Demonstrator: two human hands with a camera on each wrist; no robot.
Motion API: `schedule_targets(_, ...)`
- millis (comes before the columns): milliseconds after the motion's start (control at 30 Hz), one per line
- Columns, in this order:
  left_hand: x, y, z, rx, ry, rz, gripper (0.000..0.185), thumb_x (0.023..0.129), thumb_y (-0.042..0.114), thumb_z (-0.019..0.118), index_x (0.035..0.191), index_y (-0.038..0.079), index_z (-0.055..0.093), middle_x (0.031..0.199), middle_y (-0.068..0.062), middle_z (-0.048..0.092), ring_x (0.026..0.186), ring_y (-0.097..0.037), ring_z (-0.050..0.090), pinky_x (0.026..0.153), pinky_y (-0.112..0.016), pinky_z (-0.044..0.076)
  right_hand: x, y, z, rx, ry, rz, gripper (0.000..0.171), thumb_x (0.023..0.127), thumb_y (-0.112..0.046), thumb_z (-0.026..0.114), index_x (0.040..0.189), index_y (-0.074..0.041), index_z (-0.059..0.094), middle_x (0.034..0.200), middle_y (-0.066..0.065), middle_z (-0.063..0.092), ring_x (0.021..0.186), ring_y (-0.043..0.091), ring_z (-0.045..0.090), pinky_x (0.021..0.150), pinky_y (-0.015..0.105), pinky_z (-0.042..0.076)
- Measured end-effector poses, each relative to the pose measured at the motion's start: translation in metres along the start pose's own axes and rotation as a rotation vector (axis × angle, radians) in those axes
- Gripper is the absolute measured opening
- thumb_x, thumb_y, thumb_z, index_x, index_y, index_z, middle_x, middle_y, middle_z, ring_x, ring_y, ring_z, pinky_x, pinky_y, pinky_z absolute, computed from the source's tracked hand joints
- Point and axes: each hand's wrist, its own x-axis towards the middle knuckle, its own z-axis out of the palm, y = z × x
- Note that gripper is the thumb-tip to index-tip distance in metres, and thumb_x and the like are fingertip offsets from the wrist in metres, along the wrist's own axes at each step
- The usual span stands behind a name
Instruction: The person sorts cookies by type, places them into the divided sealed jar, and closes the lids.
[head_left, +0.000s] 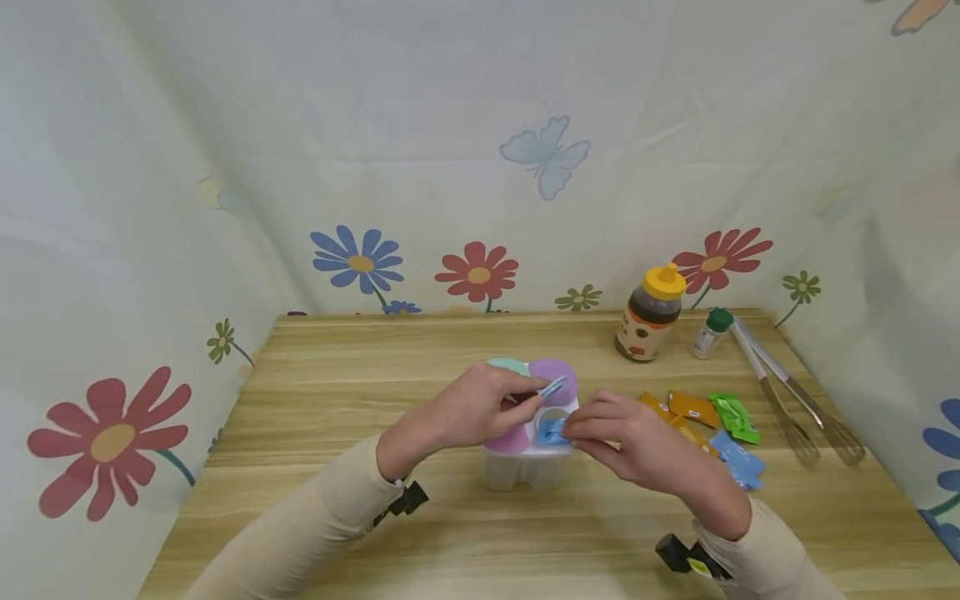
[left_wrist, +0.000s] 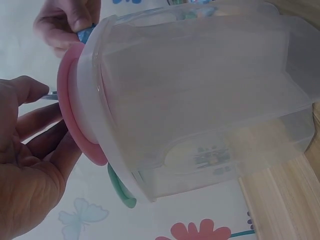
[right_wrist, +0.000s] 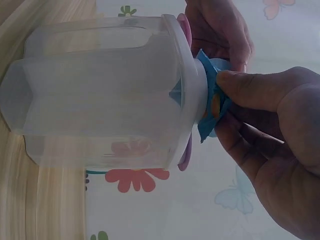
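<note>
A clear plastic container (head_left: pixel 522 471) with four-part coloured lids stands upright on the table. My left hand (head_left: pixel 480 404) reaches over its pink lid (left_wrist: pixel 70 105) and pinches the raised light blue lid (head_left: pixel 553 387) between thumb and fingers. Under that lid lies a round white-rimmed opening (head_left: pixel 556 412). My right hand (head_left: pixel 633 437) pinches a blue packet (right_wrist: pixel 210 100) right at this opening. Inside the container, a blue pointed corner (right_wrist: pixel 175 93) shows through the wall just below the rim. The purple lid (head_left: pixel 551 375) and the green lid (head_left: pixel 508 365) lie flat at the back.
Right of the container lie orange packets (head_left: pixel 692 408), a green packet (head_left: pixel 735 417) and blue packets (head_left: pixel 740 460). Farther right are metal tongs with whisk-like ends (head_left: pixel 787 392). A yellow-capped bottle (head_left: pixel 648 317) and a green-capped shaker (head_left: pixel 710 335) stand at the back, near the flowered curtain.
</note>
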Motion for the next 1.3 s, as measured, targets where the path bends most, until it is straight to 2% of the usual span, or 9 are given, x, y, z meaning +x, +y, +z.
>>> schedule_targets(133,-0.001,0.0,0.001,0.0,0.0,0.001,0.029,0.096,0.021,0.061,0.12,0.006,0.07,0.071,0.005,0.066,0.056,-0.001,0.05,0.052,-0.013,0.041,0.003,-0.003,0.0,-0.033,-0.039,0.029,0.022,0.08,-0.001,0.076,0.099,-0.013,0.075,0.098,-0.007,0.071,0.092,0.008,0.058,0.078,0.017,0.049)
schedule_targets(267,-0.001,-0.001,0.001,-0.005,0.01,0.002,0.028,0.096,0.02,0.062,0.119,0.007,0.07,0.073,0.005,0.067,0.057,0.0,0.051,0.053,-0.014,0.043,0.007,-0.005,0.0,-0.088,-0.076,0.022,0.023,0.081,0.002,0.073,0.1,-0.012,0.074,0.098,-0.006,0.071,0.094,0.01,0.058,0.078,0.02,0.051)
schedule_targets(467,-0.001,-0.003,0.001,-0.003,0.016,0.003,0.028,0.096,0.021,0.061,0.119,0.008,0.071,0.073,0.007,0.066,0.059,0.0,0.049,0.054,-0.014,0.043,0.014,-0.007,0.003,-0.209,-0.144,-0.051,0.03,0.077,0.011,0.067,0.098,-0.01,0.074,0.097,-0.005,0.072,0.093,0.014,0.057,0.08,0.027,0.05)
schedule_targets(567,0.0,-0.003,0.001,0.005,0.015,0.016,0.028,0.096,0.022,0.06,0.118,0.009,0.071,0.072,0.008,0.065,0.059,0.0,0.047,0.054,-0.014,0.042,0.015,-0.006,0.006,-0.24,-0.17,-0.06,0.033,0.075,0.014,0.066,0.094,-0.011,0.075,0.095,-0.005,0.073,0.093,0.015,0.058,0.081,0.028,0.05)
schedule_targets(700,0.001,-0.003,0.002,0.022,0.022,0.037,0.028,0.097,0.022,0.06,0.118,0.009,0.071,0.069,0.008,0.061,0.058,0.001,0.044,0.052,-0.013,0.037,0.014,-0.004,0.006,-0.226,-0.156,-0.049,0.033,0.073,0.015,0.069,0.092,-0.012,0.075,0.094,-0.006,0.073,0.092,0.015,0.06,0.08,0.028,0.053)
schedule_targets(867,0.0,-0.005,0.002,0.015,0.035,0.042,0.027,0.096,0.021,0.06,0.117,0.009,0.072,0.065,0.009,0.057,0.056,0.001,0.043,0.051,-0.013,0.035,0.012,-0.003,0.005,-0.184,-0.102,-0.029,0.026,0.076,0.008,0.073,0.092,-0.012,0.073,0.096,-0.004,0.07,0.092,0.012,0.064,0.078,0.027,0.055)
schedule_targets(1300,-0.001,-0.004,0.002,-0.001,0.039,0.039,0.026,0.096,0.022,0.06,0.116,0.009,0.072,0.064,0.009,0.056,0.056,0.0,0.042,0.052,-0.014,0.035,0.012,-0.001,0.013,-0.1,-0.094,-0.021,0.026,0.076,0.008,0.068,0.094,-0.012,0.07,0.096,-0.003,0.068,0.088,0.011,0.066,0.074,0.025,0.056)
